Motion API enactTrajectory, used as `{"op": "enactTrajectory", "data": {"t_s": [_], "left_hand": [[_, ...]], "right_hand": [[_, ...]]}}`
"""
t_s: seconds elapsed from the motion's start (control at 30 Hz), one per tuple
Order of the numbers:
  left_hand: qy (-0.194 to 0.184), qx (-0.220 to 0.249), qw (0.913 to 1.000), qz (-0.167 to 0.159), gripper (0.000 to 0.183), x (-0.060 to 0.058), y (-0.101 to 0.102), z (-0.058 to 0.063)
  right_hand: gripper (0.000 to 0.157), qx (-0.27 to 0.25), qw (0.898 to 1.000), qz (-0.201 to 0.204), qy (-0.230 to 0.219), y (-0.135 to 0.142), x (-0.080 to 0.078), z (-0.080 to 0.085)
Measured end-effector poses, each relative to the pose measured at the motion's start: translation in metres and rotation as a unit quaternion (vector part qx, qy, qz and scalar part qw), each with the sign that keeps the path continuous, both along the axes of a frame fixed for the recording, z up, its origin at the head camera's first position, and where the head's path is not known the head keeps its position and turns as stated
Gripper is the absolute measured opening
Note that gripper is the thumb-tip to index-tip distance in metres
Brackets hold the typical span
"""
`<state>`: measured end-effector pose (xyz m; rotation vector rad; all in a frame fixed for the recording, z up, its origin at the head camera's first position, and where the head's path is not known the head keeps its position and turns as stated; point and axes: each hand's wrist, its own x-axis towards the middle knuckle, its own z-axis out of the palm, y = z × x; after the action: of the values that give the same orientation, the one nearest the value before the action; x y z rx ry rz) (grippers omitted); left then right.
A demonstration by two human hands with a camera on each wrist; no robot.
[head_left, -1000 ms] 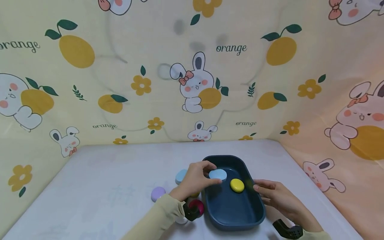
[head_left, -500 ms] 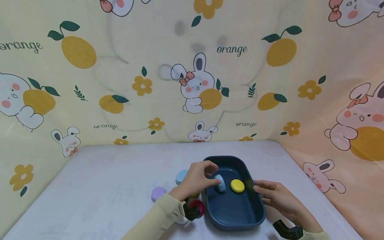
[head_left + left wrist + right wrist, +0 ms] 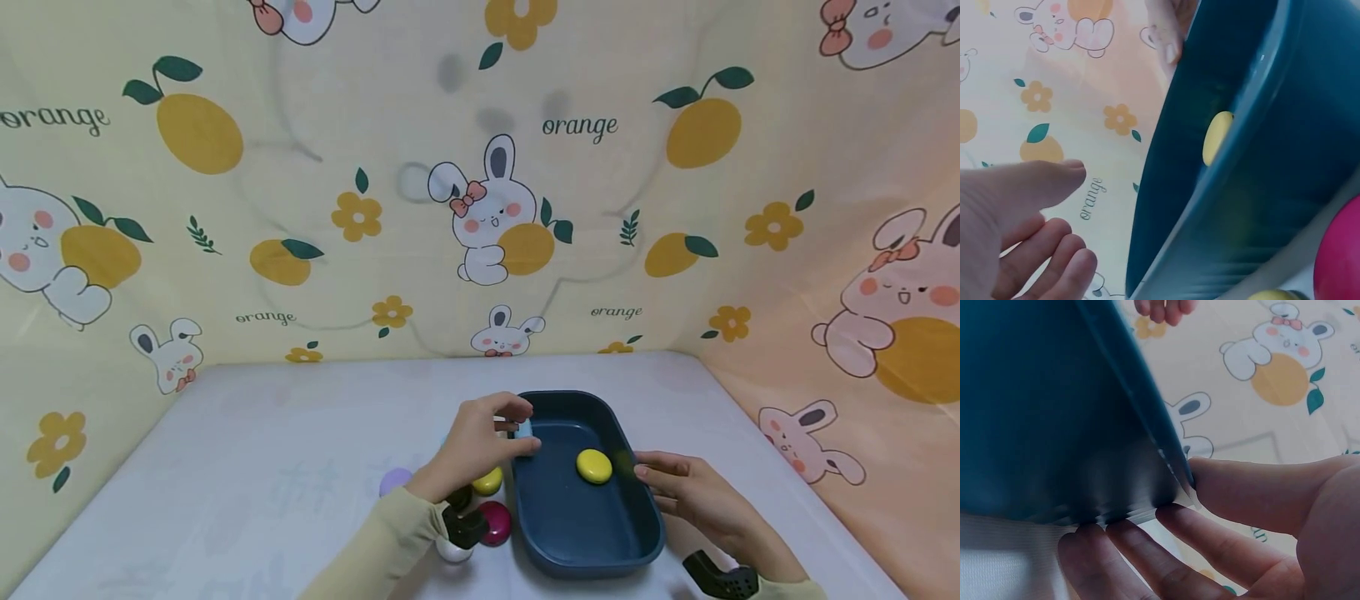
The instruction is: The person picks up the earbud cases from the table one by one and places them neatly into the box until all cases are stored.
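Observation:
A dark blue tray (image 3: 585, 533) with raised walls stands on the table. Inside lies a round, smooth yellow piece (image 3: 594, 467), and a light blue piece (image 3: 523, 429) shows near its left wall, partly hidden by my left hand. That hand (image 3: 480, 437) hovers at the left rim, thumb and fingers apart; in the left wrist view nothing is between them. My right hand (image 3: 697, 492) touches the tray's right side from outside, its thumb (image 3: 1241, 494) at the rim and its other fingertips against the outer wall.
Left of the tray are a dark red round piece (image 3: 495, 523), another yellow one (image 3: 487, 482), a white one (image 3: 454, 550) and a purple one (image 3: 395, 480). My left arm partly covers this group. A printed cloth (image 3: 337, 125) hangs behind the table.
The light blue piece was in my left hand above the tray, then tipped on edge and left the fingers. My left hand has moved back left. The right hand stays put.

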<state>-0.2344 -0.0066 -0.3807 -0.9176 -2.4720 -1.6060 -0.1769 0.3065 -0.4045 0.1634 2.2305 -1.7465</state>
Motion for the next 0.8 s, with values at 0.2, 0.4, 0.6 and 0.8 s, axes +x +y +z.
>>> {"op": "enactTrajectory", "data": {"t_s": [0.2, 0.4, 0.6, 0.8], "left_hand": [[0.001, 0.007, 1.0000, 0.005, 0.040, 0.003, -0.012, 0.006], [-0.002, 0.016, 0.9997, 0.015, 0.042, 0.006, -0.030, 0.012], [-0.019, 0.032, 0.9985, 0.040, 0.041, 0.011, -0.053, 0.011], [-0.029, 0.028, 0.9970, 0.066, 0.040, 0.017, -0.078, 0.006]], "right_hand": [[0.065, -0.005, 1.000, 0.003, 0.001, -0.002, -0.001, 0.001], [0.068, -0.017, 1.000, 0.025, 0.007, 0.002, -0.003, 0.000], [0.068, -0.012, 1.000, 0.015, -0.005, 0.003, -0.004, -0.003], [0.069, 0.008, 1.000, -0.012, -0.012, 0.000, -0.003, -0.004]]}}
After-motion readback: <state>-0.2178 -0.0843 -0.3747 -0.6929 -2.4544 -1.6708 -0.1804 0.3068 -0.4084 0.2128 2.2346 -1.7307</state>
